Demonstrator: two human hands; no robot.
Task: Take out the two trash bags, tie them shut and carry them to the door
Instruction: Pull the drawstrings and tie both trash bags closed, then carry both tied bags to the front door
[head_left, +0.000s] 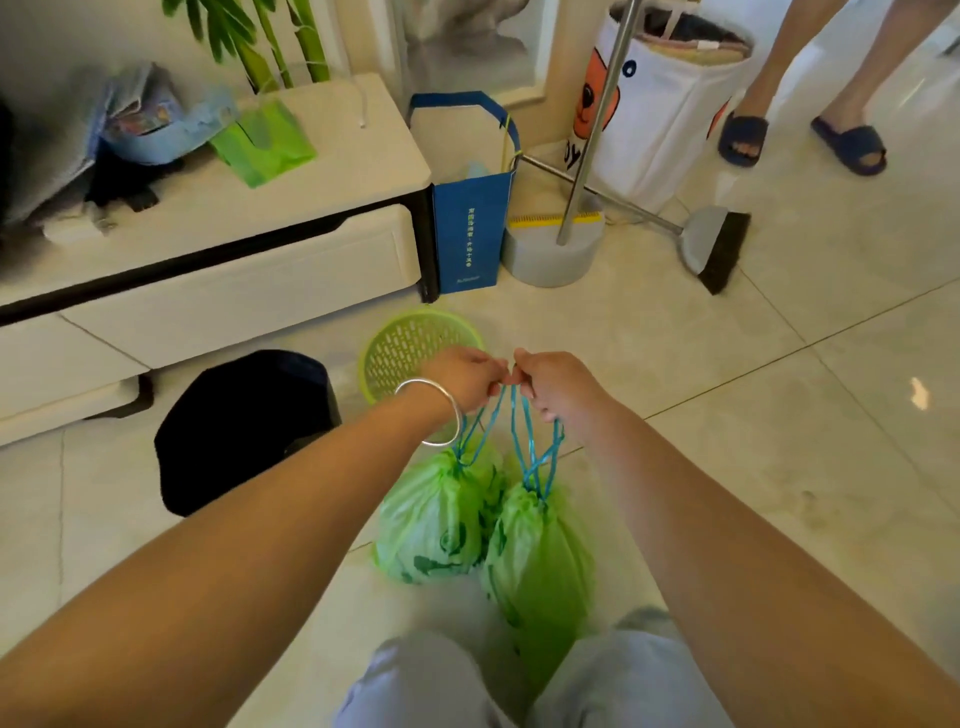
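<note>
On the pale tiled floor (779, 415), listed by size:

Low white cabinet (234, 249), far left, drawer front facing the viewer; green plastic packet (265, 143) and folded cloth on its top.

White printed bag (660, 114), far right, beside a second person's feet in dark slippers (743, 139).

Black bin (244, 431), left of centre, near the cabinet's foot.

Blue paper bag (470, 228), upright against the cabinet's right end; grey dustpan (553, 249) and broom (714, 247) just beside it.

Left trash bag (431, 519): translucent green plastic with dark green print, mouth gathered shut, rounded and full, near centre.

Right trash bag (540, 566): same green plastic and print, gathered shut, touching the left one, partly behind the wearer's knees.

Green perforated basket (410, 348), just beyond the hands, partly hidden.

Blue drawstrings (519, 436): thin cords rising taut from both bag necks.

Left hand (465, 376), silver bangle on its wrist, closed around the left bag's cords.

Right hand (556, 382), fisted on the right bag's cords, nearly touching the left.
</note>
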